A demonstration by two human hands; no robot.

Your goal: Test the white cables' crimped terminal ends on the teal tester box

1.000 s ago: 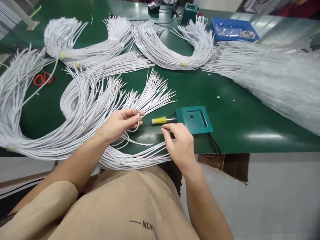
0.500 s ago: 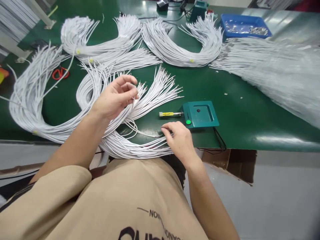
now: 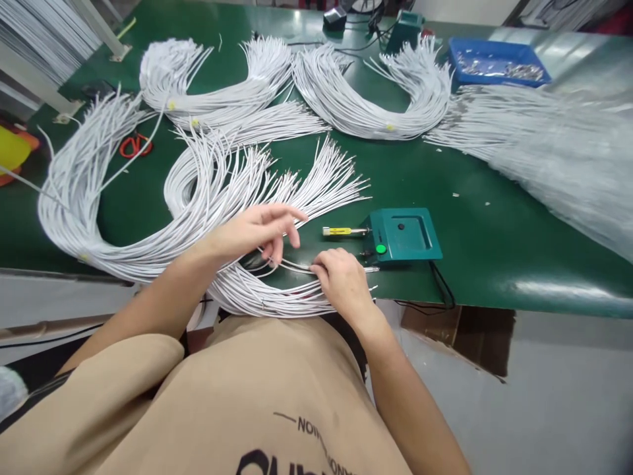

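Note:
My left hand (image 3: 270,231) hovers over the white cables with its fingers apart and nothing held in them. Lower and to the right, my right hand (image 3: 341,274) pinches thin white cable (image 3: 294,266) at the table's front edge; ends stick out past its far side. How many strands it grips is hidden by the fingers. A loose curved bundle of white cables (image 3: 267,300) runs beneath both hands. Just beyond the right hand sits a small green device (image 3: 410,231) with a green button and a yellow-labelled rod (image 3: 339,231) projecting to the left.
Tied bundles of white cables (image 3: 366,109) lie across the green table (image 3: 494,264). A blue tray (image 3: 499,49) of small metal parts stands at the back right, near a plastic-covered cable pile (image 3: 558,145). Orange-handled scissors (image 3: 136,146) lie at left.
My left hand has come down and to the right, and its pinched fingers have spread. The right hand stays near the front edge, with cable ends now showing beyond it. The view has shifted slightly.

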